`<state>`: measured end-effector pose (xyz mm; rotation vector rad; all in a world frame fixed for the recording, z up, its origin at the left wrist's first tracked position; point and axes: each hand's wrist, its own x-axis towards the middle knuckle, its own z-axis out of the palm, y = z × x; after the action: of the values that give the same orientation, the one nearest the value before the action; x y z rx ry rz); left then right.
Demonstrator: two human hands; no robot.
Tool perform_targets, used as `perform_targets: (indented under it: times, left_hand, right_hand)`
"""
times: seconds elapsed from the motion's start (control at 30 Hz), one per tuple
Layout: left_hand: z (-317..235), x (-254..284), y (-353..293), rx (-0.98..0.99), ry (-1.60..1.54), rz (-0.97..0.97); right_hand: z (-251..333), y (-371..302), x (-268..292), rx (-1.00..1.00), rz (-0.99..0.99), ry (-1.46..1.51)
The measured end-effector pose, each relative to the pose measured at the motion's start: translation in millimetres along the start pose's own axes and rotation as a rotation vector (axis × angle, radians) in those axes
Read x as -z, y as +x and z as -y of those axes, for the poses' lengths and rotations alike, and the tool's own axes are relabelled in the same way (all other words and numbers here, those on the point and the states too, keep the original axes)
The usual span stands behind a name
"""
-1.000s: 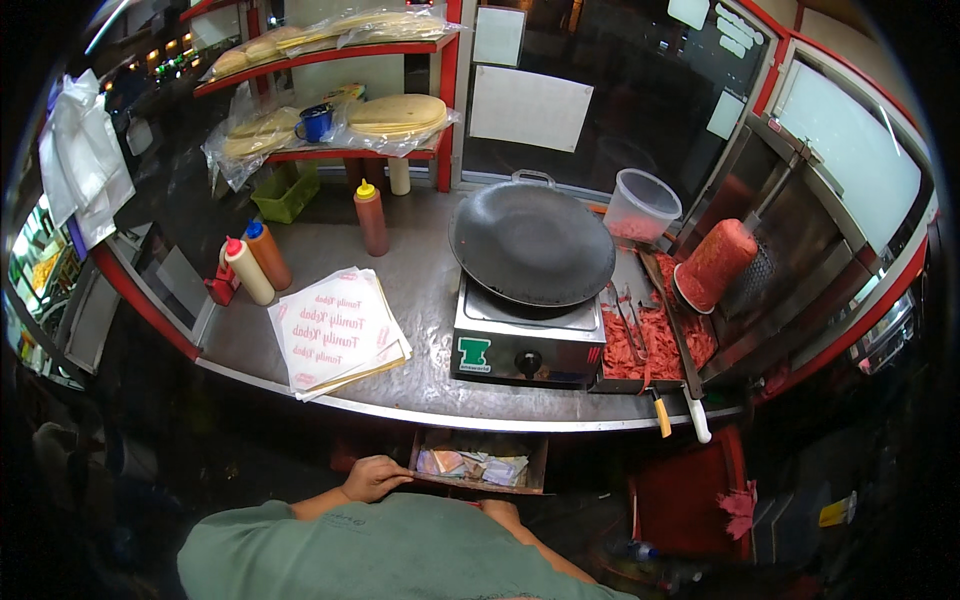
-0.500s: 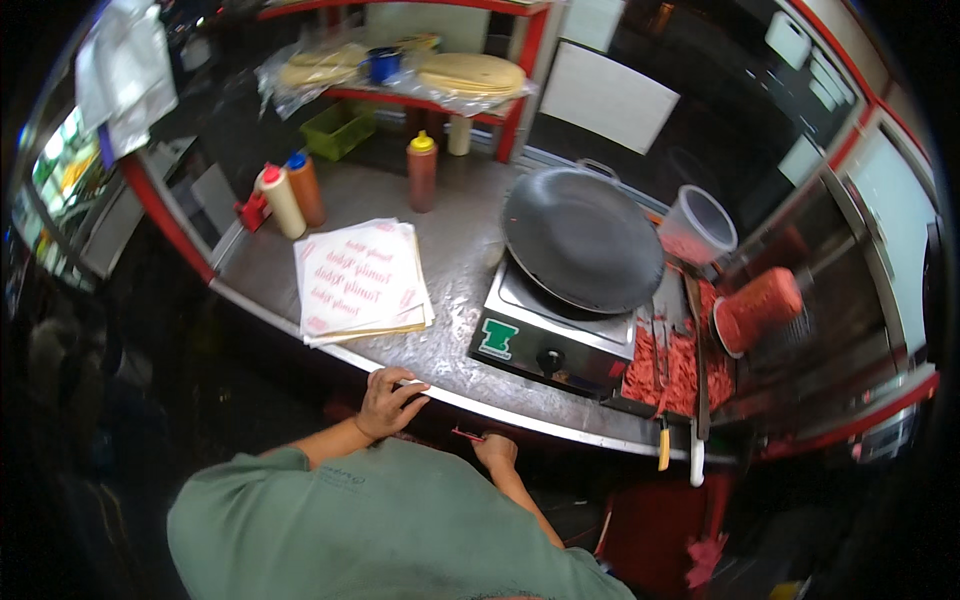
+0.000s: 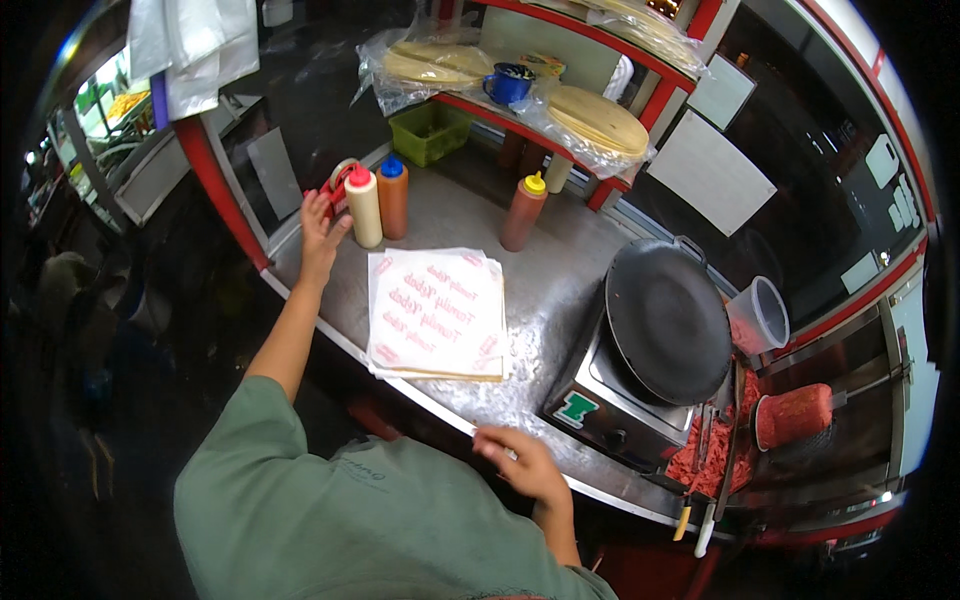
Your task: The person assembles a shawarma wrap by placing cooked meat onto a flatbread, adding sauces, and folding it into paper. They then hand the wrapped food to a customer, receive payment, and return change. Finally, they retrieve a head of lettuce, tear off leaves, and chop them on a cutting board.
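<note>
Left hand (image 3: 318, 228) at the desk (image 3: 455, 220)'s left edge, fingers up and spread, nothing seen in its grip. It overlaps a red dispenser (image 3: 337, 193), which stands near that edge, half hidden by fingers and by a cream bottle (image 3: 364, 220) with red cap. Contact between hand and dispenser: can't tell. Orange bottle (image 3: 394, 208), blue cap, just beside the cream one.

Right hand (image 3: 525, 462) at the desk's front edge, fingers loosely curled; small pale spot by the fingers, too blurred to say if it's a held item. Whether it touches the edge is unclear.

Paper stack (image 3: 437, 315) lies flat by the front edge, left half of desk; lower sheets show only as rims. Yellow-capped bottle (image 3: 522, 218) upright farther back. Green basket (image 3: 430, 138) in the back left corner, contents dark, hard to make out. Shelf at the back edge: flatbreads (image 3: 600, 118) blurred by plastic wrap, blue mug (image 3: 508, 84) with contents unclear; upper shelf cut off by the top of view.

Toward the right end, black pan (image 3: 668, 320) covers most of the stove (image 3: 578, 388)'s top. Shredded red food (image 3: 688, 466) beyond, partly hidden by stove and tools.
</note>
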<state>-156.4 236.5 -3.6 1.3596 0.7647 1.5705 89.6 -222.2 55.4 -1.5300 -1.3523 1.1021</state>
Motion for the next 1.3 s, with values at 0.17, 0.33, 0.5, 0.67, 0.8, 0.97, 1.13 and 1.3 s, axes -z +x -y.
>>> perform_targets:
  times: [0.17,0.33,0.5,0.67,0.8,0.97,1.13,1.3]
  left_hand:
    - [58,-13,72,0.314,0.098,0.652]
    - [98,-89,77,0.350,-0.029,0.889]
    - [103,-176,50,0.149,0.043,0.914]
    - [77,-194,44,0.062,0.585,1.148]
    - [67,-156,49,0.083,0.363,0.959]
    - [55,-43,-2,0.006,0.052,0.161]
    - [9,6,-63,0.526,-0.386,0.068]
    - [-85,-3,-9,0.585,-0.710,0.506]
  right_hand:
    - [-6,136,9,0.006,-0.600,-0.354]
    - [-17,214,5,-0.323,-0.738,-0.722]
    - [-1,247,-10,-0.608,-0.654,-0.794]
    - [0,263,-4,-0.740,-0.586,-0.670]
    - [-5,260,-3,-0.629,-0.614,-0.696]
    - [23,245,-14,-0.396,-0.616,-0.350]
    - [90,248,0,0.059,-0.603,-0.320]
    - [159,306,50,0.098,-0.600,-0.201]
